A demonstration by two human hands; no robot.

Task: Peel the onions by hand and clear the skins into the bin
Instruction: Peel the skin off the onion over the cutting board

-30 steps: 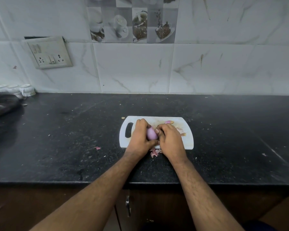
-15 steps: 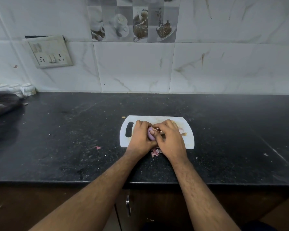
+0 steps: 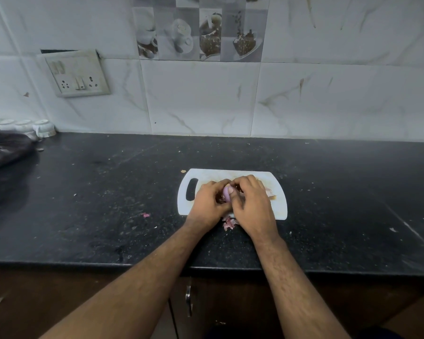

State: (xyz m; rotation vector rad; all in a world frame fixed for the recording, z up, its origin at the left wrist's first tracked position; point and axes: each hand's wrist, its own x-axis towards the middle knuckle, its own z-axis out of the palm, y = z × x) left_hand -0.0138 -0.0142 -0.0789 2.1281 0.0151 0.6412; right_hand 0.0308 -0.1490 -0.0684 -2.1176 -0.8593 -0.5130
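Nearest the body, just behind the two wrists, a small clump of torn pink onion skins [image 3: 228, 223] lies on the black speckled stone counter [image 3: 108, 204], at the near edge of the white plastic chopping board with a slot handle [image 3: 233, 174].

Over that board the left hand [image 3: 209, 204] and right hand [image 3: 253, 207] meet around a small, pale purple, partly peeled onion [image 3: 228, 193]. It sits between them, gripped on both sides: the left fingers curl round its left flank, and the right thumb presses its near face while the other right fingers arch over the top. Its long axis looks roughly upright, tilted slightly away, though most of it is hidden. Both hands are equally close, so the next strip of skin will probably be drawn off by the right fingertips towards the right while the left holds steady.

Beyond the right fingers, a pale sliver of skin [image 3: 269, 192] lies on the board.

Far left, a switch and socket plate [image 3: 77, 73] hangs on the marbled tiles; no writing is legible anywhere. No bin is in view.
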